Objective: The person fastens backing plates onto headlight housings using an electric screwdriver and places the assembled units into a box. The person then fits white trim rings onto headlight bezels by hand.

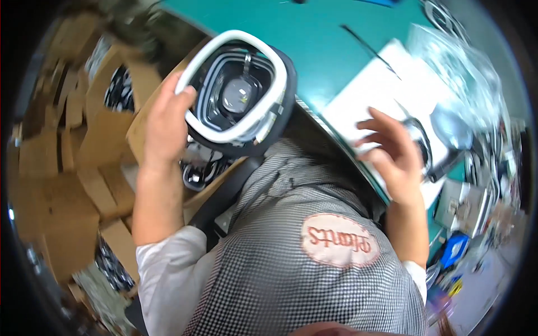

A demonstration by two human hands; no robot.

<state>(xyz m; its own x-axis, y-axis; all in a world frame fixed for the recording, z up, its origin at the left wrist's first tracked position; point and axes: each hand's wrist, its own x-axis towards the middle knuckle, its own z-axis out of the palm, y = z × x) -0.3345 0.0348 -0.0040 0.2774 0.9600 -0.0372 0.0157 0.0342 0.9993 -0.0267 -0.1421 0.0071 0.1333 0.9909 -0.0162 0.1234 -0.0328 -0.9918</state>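
Note:
Over the table's left edge, my left hand [167,120] grips a headlight-like unit [260,126] by its near left rim. This unit has a rounded white frame, a dark body and a round clear lens deep inside. My right hand [392,154] hovers above white sheets [350,103], its fingers apart and slightly curled, blurred by motion. I see nothing between those fingers. Right beside that hand lies a black-rimmed round part [423,143], partly covered by it. A clear domed piece [451,126] sits just past it.
A green tabletop [314,61] carries clear plastic bags [448,67], a thin black stick [361,42], cables and a blue box [454,250] on the right. Open cardboard boxes [61,210] with dark shiny parts crowd the left. A box of parts [196,176] stands below the held unit.

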